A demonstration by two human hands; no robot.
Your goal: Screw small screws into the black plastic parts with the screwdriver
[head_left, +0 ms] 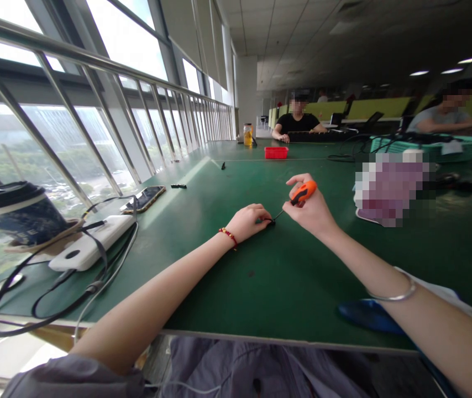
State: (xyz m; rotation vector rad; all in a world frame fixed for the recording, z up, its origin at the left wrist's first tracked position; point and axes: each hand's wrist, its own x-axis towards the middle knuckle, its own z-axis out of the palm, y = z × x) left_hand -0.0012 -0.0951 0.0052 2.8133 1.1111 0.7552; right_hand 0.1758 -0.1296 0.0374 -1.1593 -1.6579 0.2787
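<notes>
My right hand [308, 207] is closed around a screwdriver with an orange and black handle [304, 192]. Its thin shaft slants down and left, and the tip meets a small black part [272, 221] on the green tabletop. With its fingers pinched, my left hand [251, 222] holds that black part against the table; the part is too small and too covered to name. A red beaded bracelet circles my left wrist, and a silver bangle my right forearm.
At left are a phone [143, 199], a white power bank [90, 243] with cables and a lidded cup [20, 215]. Ahead stand a red tray [276, 153] and a jar [248, 135]. Small black pieces [178, 186] lie on the table [219, 287]. Two people sit beyond; a teal basket [418, 145] is right.
</notes>
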